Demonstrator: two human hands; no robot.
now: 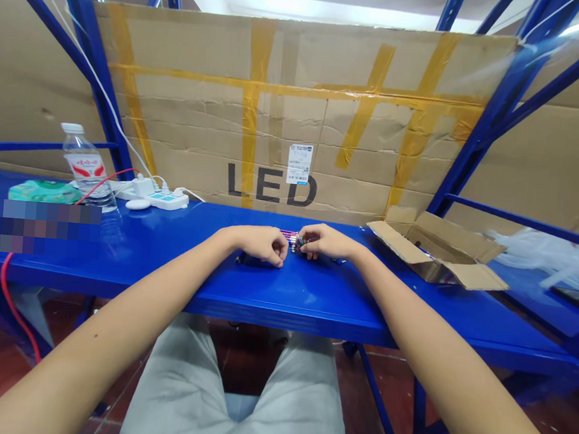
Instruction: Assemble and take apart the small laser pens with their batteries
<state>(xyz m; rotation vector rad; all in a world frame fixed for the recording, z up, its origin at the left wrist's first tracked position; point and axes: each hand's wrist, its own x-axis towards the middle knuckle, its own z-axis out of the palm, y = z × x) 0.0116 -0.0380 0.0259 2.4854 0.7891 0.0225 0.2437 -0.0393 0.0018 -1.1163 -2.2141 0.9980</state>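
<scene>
2 bare hands work close together near the middle of a blue table (312, 306), with a shiny pink-and-purple striped item (289, 235) lying on the tabletop between them. The right hand (326, 240) pinches a small dark piece (301, 243) between thumb and fingers, just beside the striped item. The left hand (260, 242) is curled, its fingertips turned down toward the table; I cannot tell whether it grips anything (the knuckles hide the inside). A dark object (239, 260) shows partly from under the left wrist.

To the right stands an open cardboard box (402, 244), its flaps spread, with clear plastic wrap (551, 259) beyond it. On the left are a water bottle (85, 166) with a red-and-white label, a green packet (43, 191) beside it, and a white power strip (168, 199) with plugs in it. Behind the table rises 1 large cardboard panel (191, 122), crossed by yellow tape and printed with 3 black letters, LED.
</scene>
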